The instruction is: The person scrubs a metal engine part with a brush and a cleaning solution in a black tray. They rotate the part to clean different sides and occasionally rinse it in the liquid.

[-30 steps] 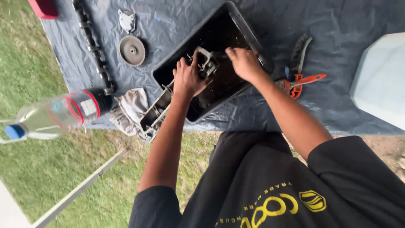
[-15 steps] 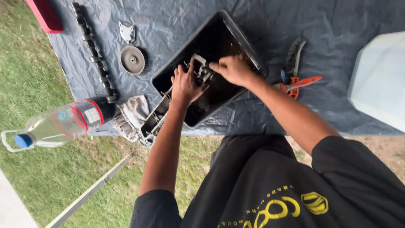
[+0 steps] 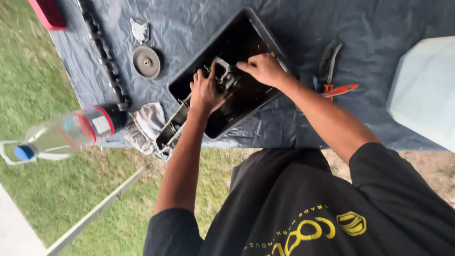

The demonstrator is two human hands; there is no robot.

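Over the black tray [image 3: 265, 28], both arms reach down: left hand [image 3: 204, 92] and right hand [image 3: 263, 68] each curl closed around the metal part [image 3: 225, 76].

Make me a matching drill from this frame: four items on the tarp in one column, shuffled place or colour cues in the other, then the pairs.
Things:
1. metal part
2. gear wheel
3. plastic bottle
4. pliers

Cues:
A. lies on its side at the tarp's edge, blue cap over the grass
B. orange handles, right of the black tray
C. in the tray, gripped by the left hand and right hand
D. round and grey, flat on the tarp left of the tray

Pairs: 1-C, 2-D, 3-A, 4-B
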